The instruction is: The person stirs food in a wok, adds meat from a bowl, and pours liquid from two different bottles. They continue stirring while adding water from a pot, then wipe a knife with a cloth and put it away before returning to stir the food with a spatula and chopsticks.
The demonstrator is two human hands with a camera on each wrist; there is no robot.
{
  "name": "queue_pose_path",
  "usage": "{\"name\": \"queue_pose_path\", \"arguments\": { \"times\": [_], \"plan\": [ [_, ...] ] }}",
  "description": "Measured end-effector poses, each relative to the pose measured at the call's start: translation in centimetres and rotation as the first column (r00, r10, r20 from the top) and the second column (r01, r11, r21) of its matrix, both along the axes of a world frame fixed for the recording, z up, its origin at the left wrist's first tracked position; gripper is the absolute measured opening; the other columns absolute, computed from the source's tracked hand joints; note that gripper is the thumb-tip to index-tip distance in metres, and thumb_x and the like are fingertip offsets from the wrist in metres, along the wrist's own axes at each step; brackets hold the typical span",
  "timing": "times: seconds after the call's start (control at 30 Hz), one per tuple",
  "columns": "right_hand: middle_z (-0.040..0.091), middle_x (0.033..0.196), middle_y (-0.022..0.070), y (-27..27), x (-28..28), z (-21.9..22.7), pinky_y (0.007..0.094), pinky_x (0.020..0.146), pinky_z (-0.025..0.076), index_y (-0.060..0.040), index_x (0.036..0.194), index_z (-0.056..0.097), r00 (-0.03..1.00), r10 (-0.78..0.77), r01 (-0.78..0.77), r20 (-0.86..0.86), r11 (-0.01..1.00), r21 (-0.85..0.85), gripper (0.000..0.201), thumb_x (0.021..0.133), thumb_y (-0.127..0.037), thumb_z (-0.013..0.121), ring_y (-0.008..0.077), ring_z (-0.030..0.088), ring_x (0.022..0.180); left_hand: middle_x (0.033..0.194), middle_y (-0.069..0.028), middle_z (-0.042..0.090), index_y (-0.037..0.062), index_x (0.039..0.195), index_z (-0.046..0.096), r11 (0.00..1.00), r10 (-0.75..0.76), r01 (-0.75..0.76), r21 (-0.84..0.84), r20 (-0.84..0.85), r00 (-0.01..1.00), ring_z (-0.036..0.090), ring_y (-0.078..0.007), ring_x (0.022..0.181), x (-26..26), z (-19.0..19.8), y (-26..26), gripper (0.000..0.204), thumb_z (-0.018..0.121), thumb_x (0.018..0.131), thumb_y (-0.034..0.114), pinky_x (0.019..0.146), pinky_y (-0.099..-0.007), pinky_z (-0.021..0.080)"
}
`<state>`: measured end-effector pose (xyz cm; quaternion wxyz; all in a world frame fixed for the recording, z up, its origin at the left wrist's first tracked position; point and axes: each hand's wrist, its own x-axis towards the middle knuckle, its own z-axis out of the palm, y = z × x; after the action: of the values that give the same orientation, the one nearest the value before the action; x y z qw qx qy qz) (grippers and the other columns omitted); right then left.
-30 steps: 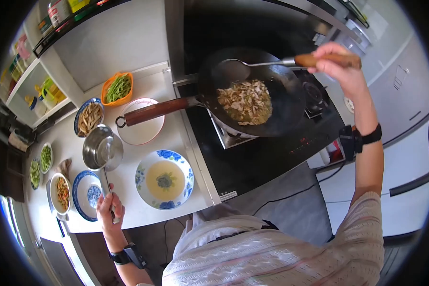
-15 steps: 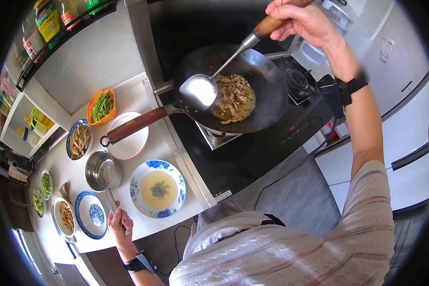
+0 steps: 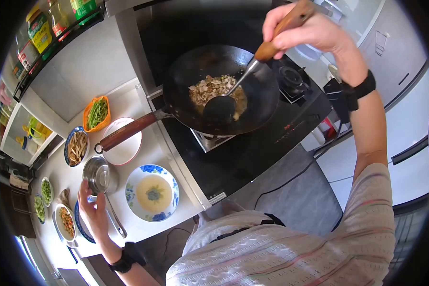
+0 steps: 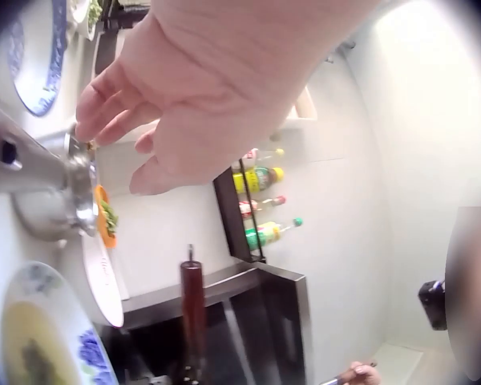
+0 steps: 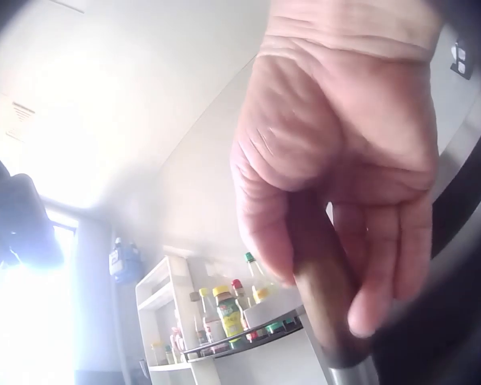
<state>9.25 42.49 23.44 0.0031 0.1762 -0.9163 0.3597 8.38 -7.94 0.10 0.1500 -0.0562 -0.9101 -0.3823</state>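
My right hand grips the wooden handle of a wok spatula; in the right wrist view the fingers wrap round that handle. Down in the black wok, the spatula's blade lies against chopped, browned food. My left hand holds nothing, its fingers loosely extended beside a steel saucepan on the counter. The saucepan's handle points toward the counter's front edge. Under the left hand, a blue-rimmed plate is partly hidden. The left wrist view shows the fingers just above the saucepan.
The wok's wooden handle reaches over a white plate. A floral bowl with pale liquid stands near the front edge. Green strips fill an orange basket; brown strips and chopped vegetables sit further left. Bottles line a shelf.
My left hand has let go of the saucepan's handle and moved left, after lowering the saucepan onto the counter. My right hand has swung the spatula from above the wok down into the food.
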Motion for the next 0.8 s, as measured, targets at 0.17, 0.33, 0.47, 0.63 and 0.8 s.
{"name": "queue_pose_path", "arguments": {
  "times": [0.17,0.33,0.47,0.63,0.8],
  "plan": [
    [0.063,0.078,0.0077,3.0,1.2,-0.7,0.0195,0.048,0.047,-0.0054,0.088,0.061,0.892,-0.449,0.443,-0.049,0.891,-0.101,0.023,0.075,-0.025,0.062,0.0114,0.061,0.055,0.111,-0.0118,0.052,0.0043,0.121,0.048,0.992,-0.113,0.12,0.035,-0.158,0.981,0.053,-0.0191,0.091,-4.8,1.4,4.5,0.048,0.06,0.074,0.008,0.071,-0.0261,0.046],
    [0.061,0.073,0.0103,7.6,1.2,-1.3,0.0225,0.043,0.047,-0.0016,0.088,0.058,0.713,-0.701,0.696,-0.012,0.71,-0.105,0.03,0.075,-0.028,0.062,0.0141,0.06,0.05,0.106,-0.0105,0.055,0.0008,0.119,0.049,0.971,-0.177,0.178,0.162,-0.02,0.984,0.056,-0.0167,0.086,-8.1,0.8,5.9,0.045,0.06,0.075,0.006,0.07,-0.0252,0.047],
    [0.06,0.071,0.0099,5.9,1.0,-7.1,0.0242,0.043,0.048,-0.002,0.09,0.056,0.681,-0.724,0.67,0.108,0.558,-0.49,0.027,0.074,-0.024,0.062,0.0162,0.06,0.048,0.087,-0.0087,0.058,-0.0058,0.115,0.049,0.796,-0.318,0.232,0.559,0.06,0.946,0.055,-0.0117,0.068,-9.2,-0.4,6.4,0.041,0.059,0.076,0.0,0.061,-0.0225,0.046],
    [0.061,0.074,0.008,6.4,1.2,-3.8,0.0207,0.043,0.045,-0.0036,0.084,0.058,0.694,-0.708,0.634,-0.129,0.687,-0.356,0.021,0.074,-0.022,0.062,0.0139,0.061,0.05,0.078,-0.0064,0.057,-0.007,0.11,0.053,0.724,-0.29,0.225,0.652,-0.009,0.957,0.055,-0.0115,0.062,-7.2,0.1,5.9,0.034,0.061,0.078,0.0,0.057,-0.0214,0.046],
    [0.063,0.077,0.0078,5.6,-1.4,-5.2,0.022,0.046,0.048,-0.0053,0.086,0.06,0.726,-0.685,0.624,-0.061,0.694,-0.359,0.019,0.075,-0.021,0.061,0.0145,0.062,0.054,0.077,-0.004,0.055,-0.0041,0.11,0.054,0.707,-0.282,0.207,0.676,0.002,0.959,0.053,-0.0096,0.062,-5.8,-0.2,6.1,0.036,0.064,0.076,0.001,0.057,-0.0203,0.044]
  ]
}}
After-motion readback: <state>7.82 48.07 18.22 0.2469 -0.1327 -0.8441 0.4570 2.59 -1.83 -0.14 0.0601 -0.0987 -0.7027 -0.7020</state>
